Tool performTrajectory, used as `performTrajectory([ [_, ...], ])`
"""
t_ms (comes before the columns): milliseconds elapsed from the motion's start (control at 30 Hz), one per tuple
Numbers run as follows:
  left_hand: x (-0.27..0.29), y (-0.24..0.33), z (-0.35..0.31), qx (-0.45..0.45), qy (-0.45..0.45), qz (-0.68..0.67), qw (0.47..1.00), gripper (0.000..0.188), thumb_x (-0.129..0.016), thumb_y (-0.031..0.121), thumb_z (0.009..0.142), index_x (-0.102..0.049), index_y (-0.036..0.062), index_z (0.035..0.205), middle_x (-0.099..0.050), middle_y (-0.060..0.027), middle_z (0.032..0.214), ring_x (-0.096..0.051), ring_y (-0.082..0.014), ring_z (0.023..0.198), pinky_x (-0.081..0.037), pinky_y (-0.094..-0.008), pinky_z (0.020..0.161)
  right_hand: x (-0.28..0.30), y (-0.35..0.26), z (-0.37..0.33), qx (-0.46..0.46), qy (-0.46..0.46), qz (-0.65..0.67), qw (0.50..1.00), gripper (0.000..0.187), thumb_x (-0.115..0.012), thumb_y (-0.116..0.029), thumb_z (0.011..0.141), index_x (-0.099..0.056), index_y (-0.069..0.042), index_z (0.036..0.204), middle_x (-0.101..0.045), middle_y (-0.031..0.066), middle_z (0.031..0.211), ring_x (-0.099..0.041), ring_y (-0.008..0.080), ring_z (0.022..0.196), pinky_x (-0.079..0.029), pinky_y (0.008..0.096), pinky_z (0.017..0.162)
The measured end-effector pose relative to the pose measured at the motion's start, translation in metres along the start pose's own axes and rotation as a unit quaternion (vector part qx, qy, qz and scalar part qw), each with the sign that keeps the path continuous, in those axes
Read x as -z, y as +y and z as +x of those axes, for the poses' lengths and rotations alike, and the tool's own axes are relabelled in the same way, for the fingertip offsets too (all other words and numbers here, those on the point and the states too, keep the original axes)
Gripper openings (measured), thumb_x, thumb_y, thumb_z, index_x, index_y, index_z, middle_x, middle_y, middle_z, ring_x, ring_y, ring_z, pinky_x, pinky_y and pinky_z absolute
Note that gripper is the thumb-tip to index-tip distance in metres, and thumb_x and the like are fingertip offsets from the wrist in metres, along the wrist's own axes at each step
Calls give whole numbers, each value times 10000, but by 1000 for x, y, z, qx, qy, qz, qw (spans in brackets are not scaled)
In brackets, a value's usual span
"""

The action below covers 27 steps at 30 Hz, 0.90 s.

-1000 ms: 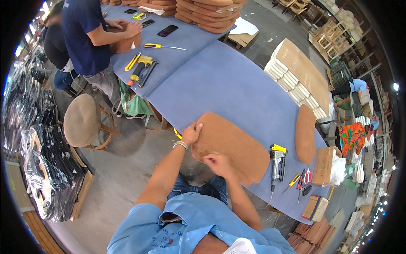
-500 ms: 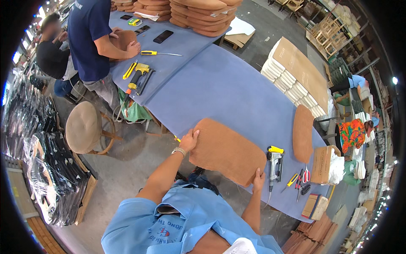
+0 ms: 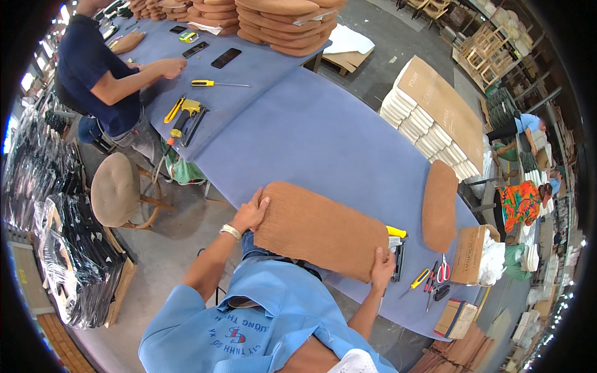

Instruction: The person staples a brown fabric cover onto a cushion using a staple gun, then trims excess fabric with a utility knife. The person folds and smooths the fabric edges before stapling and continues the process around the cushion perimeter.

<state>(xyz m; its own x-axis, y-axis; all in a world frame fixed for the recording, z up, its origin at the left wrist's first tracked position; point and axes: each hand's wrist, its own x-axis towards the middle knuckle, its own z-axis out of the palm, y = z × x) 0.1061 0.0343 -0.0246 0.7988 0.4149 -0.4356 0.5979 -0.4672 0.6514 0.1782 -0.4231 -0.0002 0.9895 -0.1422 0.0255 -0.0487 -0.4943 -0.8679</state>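
Note:
My left hand [image 3: 250, 211] grips the left end of a brown fabric-covered panel [image 3: 320, 230], and my right hand [image 3: 382, 266] holds its lower right corner. The panel is roughly rectangular with rounded corners at the left. It is held at the table's near edge, close to my body. Just right of the panel lies a staple gun [image 3: 400, 256] with a yellow end, partly hidden by the panel and my right hand. Farther right, a second brown panel [image 3: 439, 205] rests on the blue-grey table [image 3: 305, 137].
A screwdriver [image 3: 418, 279], scissors [image 3: 443, 271] and a cardboard box [image 3: 467, 255] are at the right. Across the table, a person [image 3: 102, 68] stands near a yellow staple gun [image 3: 185, 121]. Stacked brown cushions [image 3: 286, 28] stand behind; a round stool [image 3: 116, 189] is at left.
Both hands have brought the panel left and closer to my body, and it now overlaps the staple gun's near side. The co-worker's hands have left their brown piece, which lies farther back.

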Motion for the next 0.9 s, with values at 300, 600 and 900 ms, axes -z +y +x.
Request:
performTrajectory([
  [300, 59, 53, -43, 106, -276, -176, 939, 779, -375, 698, 1050, -433, 136, 1586, -690, -117, 691, -628, -158, 458, -497, -274, 400, -10, -100, 144, 56, -36, -102, 993, 421, -608, -372, 1033, -711, 33, 1083, -747, 167, 939, -689, 256, 864, -528, 398, 814],
  [600, 54, 58, -88, -186, -62, 40, 980, 762, -599, 623, 977, -534, 76, 1504, -692, -205, 1261, -689, -334, 1098, -534, -433, 998, -58, -44, 212, -9, -11, -146, 989, 476, -575, -438, 1005, -687, 23, 970, -715, 199, 880, -674, 341, 846, -507, 461, 796],
  [900, 24, 83, -59, -397, -101, -59, 910, 794, -823, 418, 838, -532, 94, 1502, -618, -217, 1434, -553, -413, 1363, -488, -485, 1100, -45, -18, 176, -168, -41, 232, 957, 635, -509, -611, 1039, -500, -154, 1480, -588, 79, 1398, -603, 226, 1078, -485, 414, 917],
])
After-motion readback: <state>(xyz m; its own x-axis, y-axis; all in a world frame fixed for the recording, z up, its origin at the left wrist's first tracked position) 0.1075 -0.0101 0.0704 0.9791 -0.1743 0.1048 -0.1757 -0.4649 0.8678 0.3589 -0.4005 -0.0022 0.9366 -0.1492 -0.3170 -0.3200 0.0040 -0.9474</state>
